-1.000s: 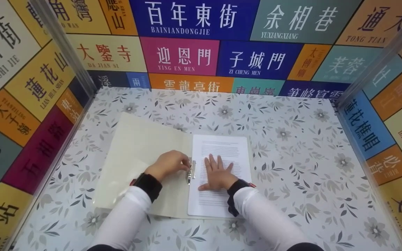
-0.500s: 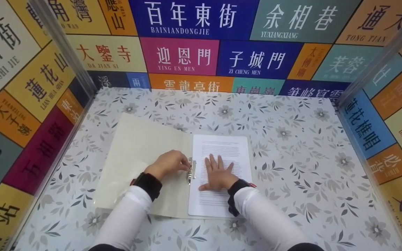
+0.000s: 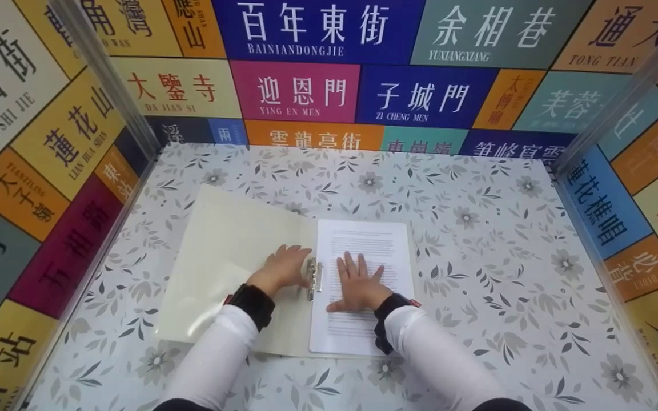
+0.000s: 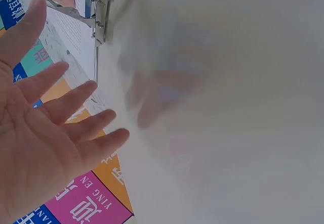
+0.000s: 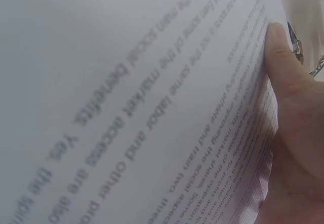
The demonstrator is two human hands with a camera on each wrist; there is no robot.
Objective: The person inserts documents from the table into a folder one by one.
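Note:
A cream folder (image 3: 237,228) lies spread on the table, its cover turned to the left. Printed paper sheets (image 3: 363,337) lie on its right half. A metal clip (image 3: 313,279) is fixed along the spine, and its lever stands up in the left wrist view. Beside that clip, over the cover, my left hand (image 3: 284,269) has its fingers spread, with the thumb close to the lever (image 4: 71,11). My right hand (image 3: 357,288) rests on the paper with fingers spread, the thumb pointing toward the clip.
The folder sits on a table (image 3: 477,245) covered in a grey floral print. Panels with coloured street-name signs (image 3: 300,91) stand behind it and at both sides. Black bands (image 3: 252,305) circle both wrists.
My left hand has let go of the metal clip, straightened its fingers and shifted slightly. The right hand keeps its place on the paper.

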